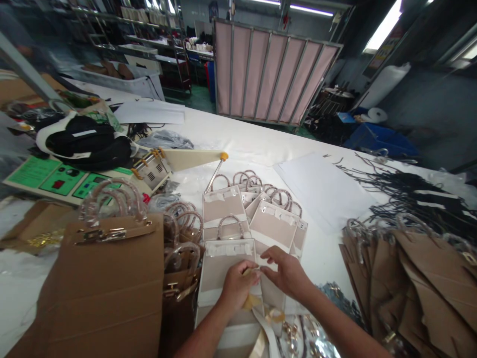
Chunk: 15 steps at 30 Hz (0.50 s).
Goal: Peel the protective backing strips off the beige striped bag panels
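Near the tabletop's (231, 132) near edge, a beige bag (226, 257) lies flat, seemingly for steady support, as the left hand (238, 284) pinches a yellowish strip (247, 272), the right hand (287, 272) half-open beside it.

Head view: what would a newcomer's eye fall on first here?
Probably the big brown bag at lower left, its handles wrapped in clear plastic. Next, at lower centre, the left hand with a yellowish scrap beside it and the right hand, both over pale bags. Beyond the white table, the pink-panelled rack also stands out.
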Motion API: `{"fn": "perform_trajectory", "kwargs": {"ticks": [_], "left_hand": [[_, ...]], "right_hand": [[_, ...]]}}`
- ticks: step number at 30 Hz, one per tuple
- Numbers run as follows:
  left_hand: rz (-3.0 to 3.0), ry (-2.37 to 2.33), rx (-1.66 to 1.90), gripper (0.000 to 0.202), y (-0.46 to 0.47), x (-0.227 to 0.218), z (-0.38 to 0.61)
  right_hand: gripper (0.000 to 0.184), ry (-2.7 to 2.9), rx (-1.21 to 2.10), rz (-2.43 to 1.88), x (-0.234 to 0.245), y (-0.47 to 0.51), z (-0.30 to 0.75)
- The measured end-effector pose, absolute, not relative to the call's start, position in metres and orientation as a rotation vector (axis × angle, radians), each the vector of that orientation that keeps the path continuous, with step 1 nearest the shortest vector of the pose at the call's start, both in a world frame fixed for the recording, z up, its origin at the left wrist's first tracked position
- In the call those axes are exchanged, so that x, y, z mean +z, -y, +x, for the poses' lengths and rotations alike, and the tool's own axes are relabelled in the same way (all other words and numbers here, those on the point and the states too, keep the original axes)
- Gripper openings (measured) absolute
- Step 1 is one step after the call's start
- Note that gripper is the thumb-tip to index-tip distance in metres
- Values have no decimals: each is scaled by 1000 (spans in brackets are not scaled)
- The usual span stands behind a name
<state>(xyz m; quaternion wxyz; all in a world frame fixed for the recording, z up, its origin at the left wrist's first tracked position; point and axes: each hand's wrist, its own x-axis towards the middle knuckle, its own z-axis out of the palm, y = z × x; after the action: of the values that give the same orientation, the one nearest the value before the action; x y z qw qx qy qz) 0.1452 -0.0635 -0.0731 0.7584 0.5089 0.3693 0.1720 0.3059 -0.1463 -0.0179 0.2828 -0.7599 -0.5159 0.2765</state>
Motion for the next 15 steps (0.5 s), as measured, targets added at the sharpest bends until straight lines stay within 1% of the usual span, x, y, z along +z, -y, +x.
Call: {"fn": "perform_trajectory", "kwargs": {"ticks": [1,2,4,8,12,15], "left_hand": [[1121,-814,383,17,64,-72,146],[1137,-822,389,16,65,-72,146],[1174,-837,399,14,65,-71,146],[1242,-845,427,12,67,-75,145],[1273,-872,462,12,72,-84,145],[1271,-918,518,20,77,-92,148]], "right_hand": [[24,1469,676,-2050,-14,144,306],[23,1565,645,-2059,-9,141,305],[15,1771,643,-2081,-1,135,304],[17,2065,599,-2124,6,125,304],[12,2125,594,-2149,5,117,312],[11,2020,582,-2185,-3,112,315]]}}
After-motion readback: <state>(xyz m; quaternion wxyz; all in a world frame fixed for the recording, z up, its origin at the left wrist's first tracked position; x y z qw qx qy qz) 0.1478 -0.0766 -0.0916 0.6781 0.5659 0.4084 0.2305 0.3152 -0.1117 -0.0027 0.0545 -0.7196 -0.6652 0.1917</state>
